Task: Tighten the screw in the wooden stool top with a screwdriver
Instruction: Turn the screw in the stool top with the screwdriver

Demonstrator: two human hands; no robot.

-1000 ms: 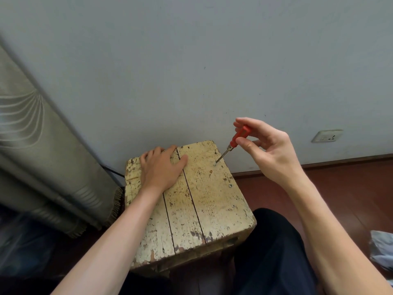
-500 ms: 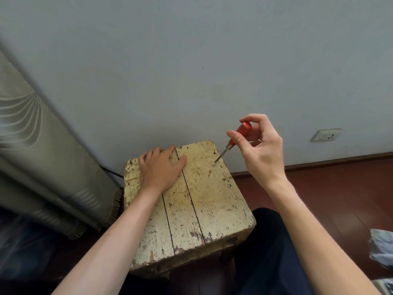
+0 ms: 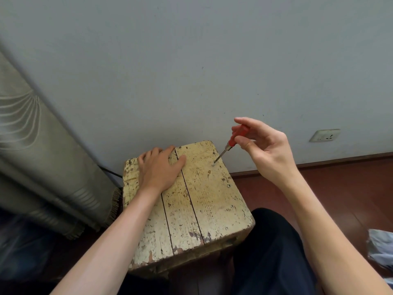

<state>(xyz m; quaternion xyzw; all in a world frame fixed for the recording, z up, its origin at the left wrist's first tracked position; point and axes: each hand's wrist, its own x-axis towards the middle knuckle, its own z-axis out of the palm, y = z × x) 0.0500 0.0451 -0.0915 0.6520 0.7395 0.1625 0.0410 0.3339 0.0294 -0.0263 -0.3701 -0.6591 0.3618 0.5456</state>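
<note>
- A grey curtain (image 3: pixel 32 156) hangs well to the left of the left grip (image 3: pixel 158 169).
- The left grip is released and lies palm down, fingers straight, on the wooden stool top (image 3: pixel 202 199) near its far edge.
- The screw (image 3: pixel 213 165) sits in the top's far right corner, below and left of the right grip (image 3: pixel 263 150).
- The screwdriver (image 3: pixel 234 139) slants down from the right grip, its tip on the screw.
- The right grip pinches the red handle between thumb and fingertips.
- A wall socket (image 3: pixel 324 135) lies to the right of it.

A pale grey wall (image 3: pixel 191 60) with a socket (image 3: pixel 324 135) meets dark red floor (image 3: pixel 340 188); a curtain (image 3: pixel 32 145) hangs left.
</note>
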